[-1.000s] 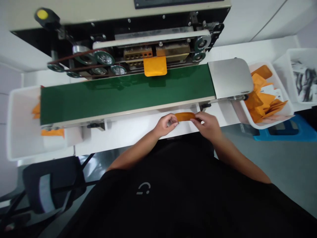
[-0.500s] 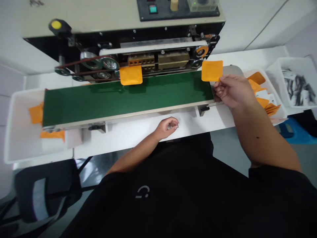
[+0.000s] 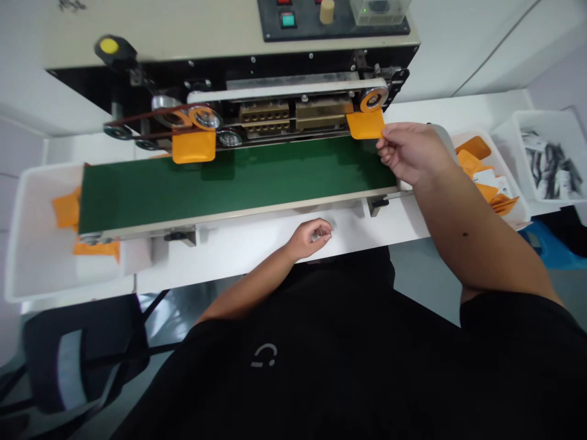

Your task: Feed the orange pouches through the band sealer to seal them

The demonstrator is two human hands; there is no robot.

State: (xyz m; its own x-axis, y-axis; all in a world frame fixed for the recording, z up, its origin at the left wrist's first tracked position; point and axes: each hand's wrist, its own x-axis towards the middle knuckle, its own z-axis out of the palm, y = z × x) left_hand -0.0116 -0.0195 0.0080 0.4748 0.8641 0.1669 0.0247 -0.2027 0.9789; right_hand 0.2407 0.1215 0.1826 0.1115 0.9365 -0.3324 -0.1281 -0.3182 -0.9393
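My right hand pinches a small orange pouch by its right edge. The pouch's top edge lies at the right end of a band sealing machine, just under its roller. Farther left, a second orange pouch hangs from the machine's rollers, over the green conveyor belt. My left hand rests at the front edge of the white table, loosely curled with a gap between thumb and fingers, holding nothing.
At the left end of the belt stands a white bin with orange pouches in it. To the right are a white tray of orange pouches and a white bin of small packets. A black chair stands at lower left.
My right hand has moved left with its pouch, bringing the pouch's top edge to the machine's right end. The other pouch has travelled left along the machine. My left hand stays put.
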